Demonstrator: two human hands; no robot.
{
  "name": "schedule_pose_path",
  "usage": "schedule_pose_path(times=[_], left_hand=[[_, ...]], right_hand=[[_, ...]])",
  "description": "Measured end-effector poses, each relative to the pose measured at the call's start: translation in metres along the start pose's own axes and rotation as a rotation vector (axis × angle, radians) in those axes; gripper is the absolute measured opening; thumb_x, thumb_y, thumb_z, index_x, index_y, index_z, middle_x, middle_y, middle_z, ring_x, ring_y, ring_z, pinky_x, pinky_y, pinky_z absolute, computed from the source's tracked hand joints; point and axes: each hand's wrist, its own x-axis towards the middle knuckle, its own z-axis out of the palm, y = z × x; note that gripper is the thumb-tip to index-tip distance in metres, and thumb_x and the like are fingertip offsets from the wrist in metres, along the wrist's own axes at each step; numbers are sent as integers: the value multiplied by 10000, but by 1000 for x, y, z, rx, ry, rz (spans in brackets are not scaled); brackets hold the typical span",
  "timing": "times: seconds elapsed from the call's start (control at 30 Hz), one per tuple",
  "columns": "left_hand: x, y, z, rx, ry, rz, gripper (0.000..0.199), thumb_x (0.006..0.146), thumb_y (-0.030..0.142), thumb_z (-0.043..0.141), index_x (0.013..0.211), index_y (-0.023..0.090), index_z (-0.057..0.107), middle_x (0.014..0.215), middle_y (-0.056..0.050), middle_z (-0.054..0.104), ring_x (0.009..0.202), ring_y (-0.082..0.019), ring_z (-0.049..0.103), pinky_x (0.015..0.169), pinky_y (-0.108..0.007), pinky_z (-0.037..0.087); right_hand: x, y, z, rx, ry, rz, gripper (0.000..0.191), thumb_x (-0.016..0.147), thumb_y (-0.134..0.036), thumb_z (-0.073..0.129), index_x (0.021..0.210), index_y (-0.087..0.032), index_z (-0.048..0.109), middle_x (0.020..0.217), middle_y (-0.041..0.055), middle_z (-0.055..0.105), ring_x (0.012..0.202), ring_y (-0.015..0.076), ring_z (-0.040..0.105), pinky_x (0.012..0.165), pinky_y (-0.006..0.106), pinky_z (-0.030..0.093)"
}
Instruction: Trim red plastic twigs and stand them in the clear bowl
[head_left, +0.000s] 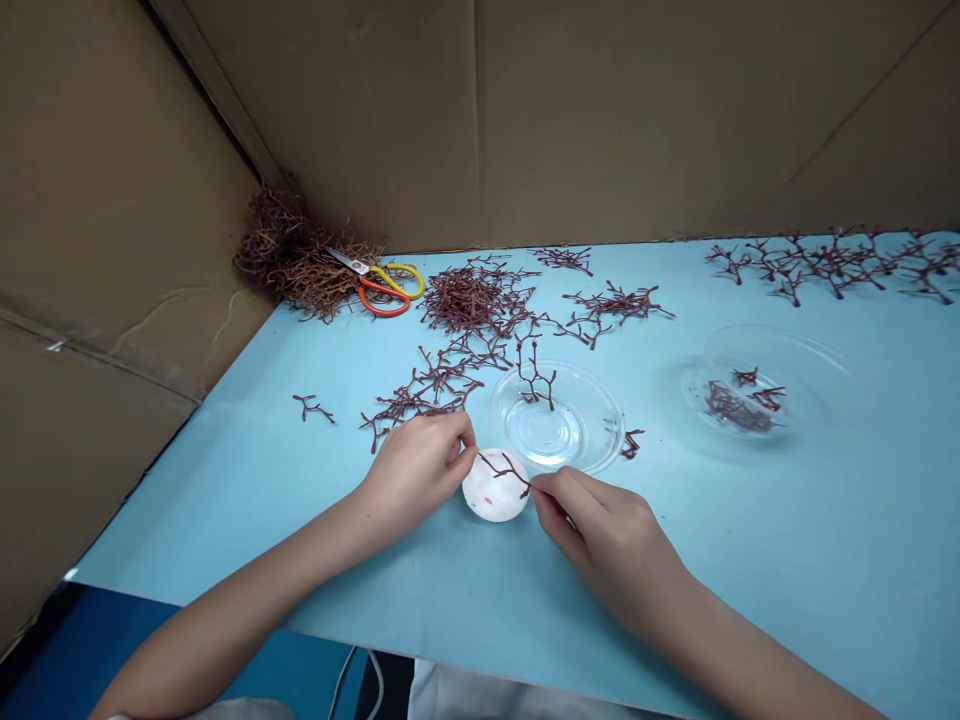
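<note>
A branched brown twig (pixel 504 468) was held between the two hands, above a white round object (pixel 491 508) on the desk (pixel 840 580). Its left end was pinched by the fingers of the left hand (pixel 416 465), and its right end was gripped between the thumb and index finger of the right hand (pixel 611 530). The middle, with its side branches, was left exposed in the gap between the hands. Just beyond, a clear bowl (pixel 551 436) was placed, with scattered twigs (pixel 431 388) seen near the left hand.
</note>
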Motion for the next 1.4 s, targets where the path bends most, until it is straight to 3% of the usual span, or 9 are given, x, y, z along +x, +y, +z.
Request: schedule_pose_path(times=[0.23,0.47,0.67,1.07,1.4], left_hand=[[-3,0,-7,-46,119,35,87,728,143,414,672,163,478,502,53,392,475,-79,376,472,-182,252],[2,3,0,120,-109,40,134,745,171,424,684,172,543,500,32,480,485,-103,437,471,-197,246],[0,8,3,293,-147,65,209,755,175,377,679,190,571,609,-5,604,566,-160,538,461,-227,214],[0,7,6,316,-223,99,197,782,192,389,704,175,570,676,-36,630,625,-189,572,466,-234,262],[-5,3,-7,161,-91,76,146,780,180,400,702,178,524,617,8,552,554,-129,489,491,-219,274]], right_hand=[[3,-1,-9,-40,90,-6,262,813,-111,360,609,-147,521,466,-34,459,384,57,379,400,166,299],[1,-1,-10,10,-21,6,280,830,-120,334,650,-131,547,495,-7,520,396,74,435,402,181,332],[5,-1,-5,0,-23,7,275,853,-148,315,692,-130,538,541,5,557,433,84,489,420,184,354],[6,-2,4,-70,-53,-17,245,852,-153,322,712,-140,523,551,7,560,441,105,500,417,202,350],[7,0,-8,-36,87,-7,204,851,-155,349,735,-153,517,559,-5,577,449,75,512,441,173,371]])
